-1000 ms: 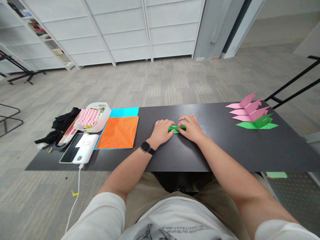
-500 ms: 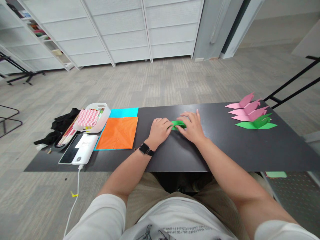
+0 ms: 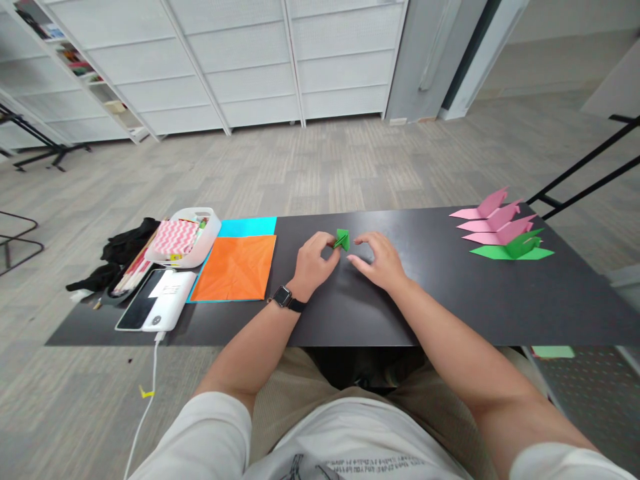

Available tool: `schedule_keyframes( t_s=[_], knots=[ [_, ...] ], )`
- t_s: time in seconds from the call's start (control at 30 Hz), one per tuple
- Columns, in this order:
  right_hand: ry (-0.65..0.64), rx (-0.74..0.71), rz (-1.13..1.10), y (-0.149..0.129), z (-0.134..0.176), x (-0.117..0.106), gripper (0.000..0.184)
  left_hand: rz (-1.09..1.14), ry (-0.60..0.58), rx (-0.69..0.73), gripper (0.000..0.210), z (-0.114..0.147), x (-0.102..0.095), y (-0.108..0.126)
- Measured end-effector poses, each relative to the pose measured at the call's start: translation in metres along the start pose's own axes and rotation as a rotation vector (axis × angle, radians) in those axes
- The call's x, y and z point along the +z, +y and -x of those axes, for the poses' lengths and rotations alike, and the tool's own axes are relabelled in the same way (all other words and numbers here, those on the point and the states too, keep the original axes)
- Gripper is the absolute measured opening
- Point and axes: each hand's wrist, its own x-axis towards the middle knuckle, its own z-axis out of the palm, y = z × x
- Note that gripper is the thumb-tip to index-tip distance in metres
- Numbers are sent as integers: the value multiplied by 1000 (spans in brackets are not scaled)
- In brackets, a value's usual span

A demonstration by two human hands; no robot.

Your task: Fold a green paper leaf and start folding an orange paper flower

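Left hand (image 3: 315,262) pinches green folded paper (image 3: 343,239); right hand (image 3: 383,261) just beside, fingers parted, nothing held. Lone pinch, if loose, could let folds spring open.

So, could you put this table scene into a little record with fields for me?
Left grip: bare hand, thumb and fingers pinching the folded green paper
Right grip: bare hand, fingers apart, close beside that paper, apparently not touching it
Left wrist: dark watch
Table, right side: three pink folded birds and one green folded bird in a row, green nearest the person
Table, left side: orange paper overlapping blue paper; white basket beside them
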Motion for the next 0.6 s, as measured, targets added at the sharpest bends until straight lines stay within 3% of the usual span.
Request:
schedule_keyframes(
  t_s=[0.23, 0.6],
  knots=[
    [5, -85, -10, -4, 0, 0, 17, 40, -37, 67, 17, 2, 3, 4],
    [16, -142, 19, -4, 0, -3, 17, -4, -97, 20, 25, 5, 6, 1]
  ],
)
